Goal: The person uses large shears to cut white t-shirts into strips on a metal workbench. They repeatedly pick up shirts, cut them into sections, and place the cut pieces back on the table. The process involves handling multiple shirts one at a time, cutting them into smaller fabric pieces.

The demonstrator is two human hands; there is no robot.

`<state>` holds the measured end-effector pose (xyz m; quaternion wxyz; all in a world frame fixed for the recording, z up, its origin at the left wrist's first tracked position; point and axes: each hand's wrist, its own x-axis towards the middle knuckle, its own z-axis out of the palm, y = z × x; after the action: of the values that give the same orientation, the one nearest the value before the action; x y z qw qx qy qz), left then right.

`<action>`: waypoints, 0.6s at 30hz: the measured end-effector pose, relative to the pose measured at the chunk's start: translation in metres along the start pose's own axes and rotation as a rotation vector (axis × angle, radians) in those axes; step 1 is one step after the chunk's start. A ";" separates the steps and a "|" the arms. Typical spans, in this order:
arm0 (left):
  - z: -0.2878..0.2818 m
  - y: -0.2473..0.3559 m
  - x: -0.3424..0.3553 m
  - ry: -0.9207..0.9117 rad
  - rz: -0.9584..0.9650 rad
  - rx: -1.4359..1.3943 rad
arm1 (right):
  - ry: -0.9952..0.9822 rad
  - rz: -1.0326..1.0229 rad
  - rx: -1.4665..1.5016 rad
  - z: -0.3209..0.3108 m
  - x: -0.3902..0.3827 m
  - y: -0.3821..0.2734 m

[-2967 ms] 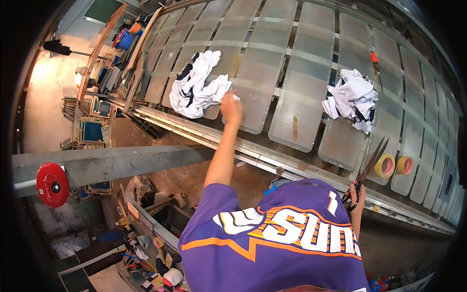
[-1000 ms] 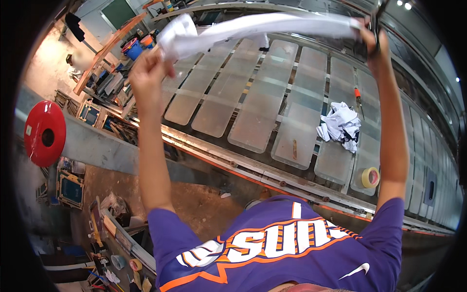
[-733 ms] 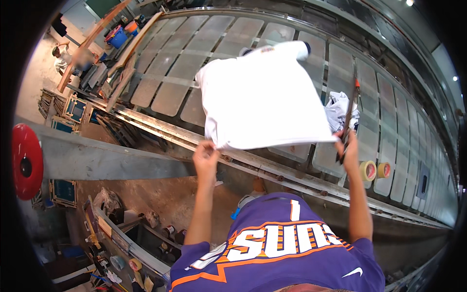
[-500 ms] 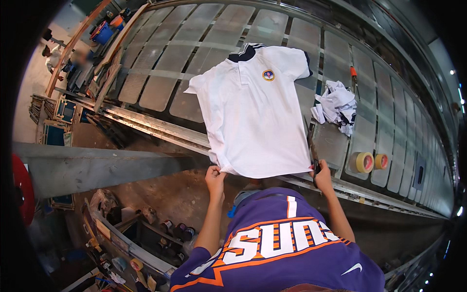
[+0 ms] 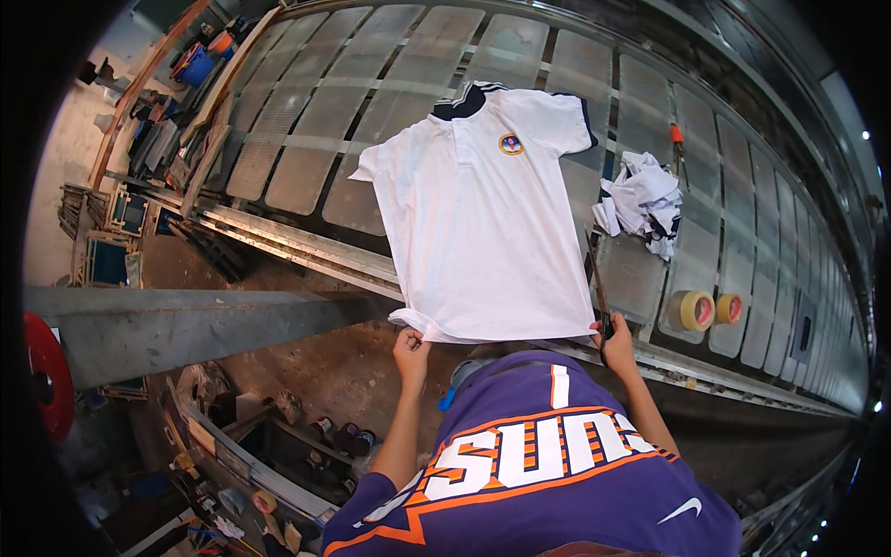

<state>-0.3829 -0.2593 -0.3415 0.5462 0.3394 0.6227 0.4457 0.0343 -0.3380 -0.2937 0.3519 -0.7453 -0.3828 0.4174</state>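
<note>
A white polo shirt point(image 5: 487, 241) with a dark striped collar and a round chest badge lies spread, collar away from me, over the grey panels of a long table point(image 5: 362, 111). My left hand point(image 5: 410, 355) pinches its near hem at the left corner, where the fabric curls up. At the right corner my right hand point(image 5: 616, 342) is closed round the dark handles of a pair of scissors point(image 5: 599, 283), its fingertips also at the hem. The blades point away from me along the shirt's right side.
Crumpled white cloth pieces point(image 5: 642, 200) lie right of the shirt. Nearer stand two tape rolls, one larger point(image 5: 694, 311) and one smaller point(image 5: 729, 308). An orange-handled tool point(image 5: 677, 139) lies farther back. A grey metal beam point(image 5: 204, 325) reaches in from the left.
The hem's left corner now flares out and curls more above my left hand, which has dropped slightly. My right hand stays nearly in place. A person at the far left is no longer in view.
</note>
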 end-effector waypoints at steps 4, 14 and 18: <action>0.002 -0.006 -0.001 0.029 -0.001 0.009 | -0.011 0.003 -0.019 0.000 -0.002 0.002; -0.004 -0.004 0.003 0.140 -0.020 -0.095 | -0.020 -0.020 -0.100 0.007 -0.009 -0.013; 0.004 -0.006 0.019 0.314 0.263 0.280 | 0.073 -0.031 -0.261 0.017 -0.021 -0.032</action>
<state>-0.3814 -0.2434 -0.3548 0.3276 0.4167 0.7060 0.4696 0.0030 -0.3382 -0.2658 0.2720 -0.7935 -0.4323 0.3309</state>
